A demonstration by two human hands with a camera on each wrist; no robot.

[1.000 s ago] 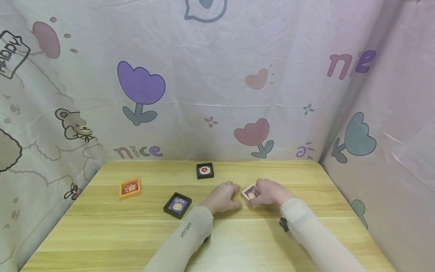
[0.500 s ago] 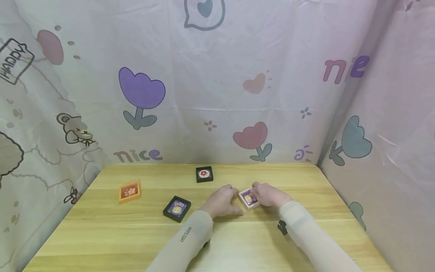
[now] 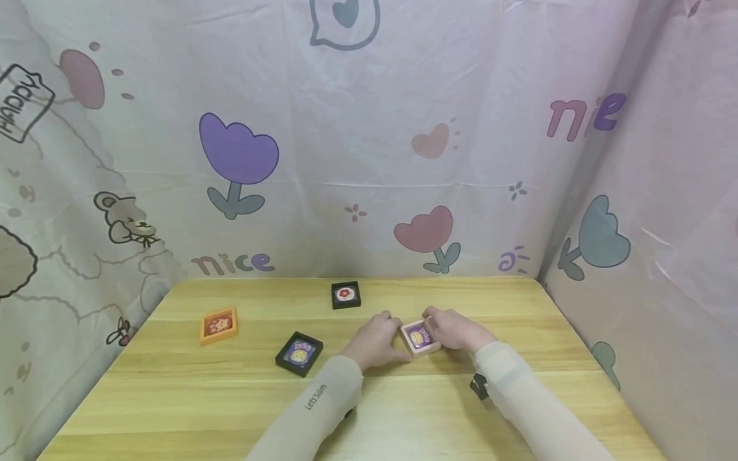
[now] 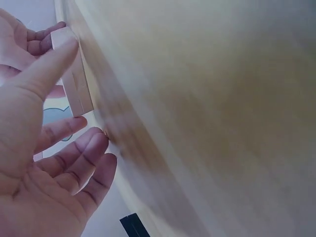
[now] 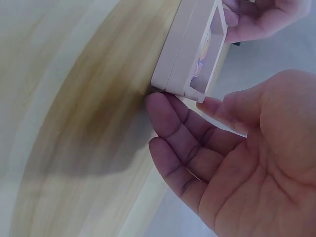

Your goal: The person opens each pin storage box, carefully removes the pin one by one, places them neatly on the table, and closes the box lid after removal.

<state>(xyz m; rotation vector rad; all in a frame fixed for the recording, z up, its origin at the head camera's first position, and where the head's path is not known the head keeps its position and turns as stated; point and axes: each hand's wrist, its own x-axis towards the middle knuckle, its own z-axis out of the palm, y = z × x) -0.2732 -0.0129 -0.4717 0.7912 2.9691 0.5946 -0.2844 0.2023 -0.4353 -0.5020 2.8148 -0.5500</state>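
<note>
A small pale pink square frame (image 3: 420, 337) lies on the table between the two hands, with a yellow cartoon face on purple inside it. My left hand (image 3: 373, 342) holds its left side; in the left wrist view the thumb and index fingertip (image 4: 76, 121) sit at two corners of the frame's side (image 4: 76, 81). From the right, my right hand (image 3: 458, 330) grips the opposite edge. The right wrist view shows its fingers (image 5: 165, 116) bent against a corner of the frame (image 5: 185, 49), the thumb side by the rim.
On the wooden table (image 3: 230, 410) left of the hands lies a black frame (image 3: 299, 353) with a similar purple picture. An orange frame (image 3: 219, 326) is at the far left. Another black frame (image 3: 346, 295) with a red flower sits near the back edge, before a printed curtain (image 3: 340, 141).
The pink frame has shifted left and turned straighter, meeting the left hand. My right hand has slid slightly left along with it, uncovering more of the picture. The other frames stay put.
</note>
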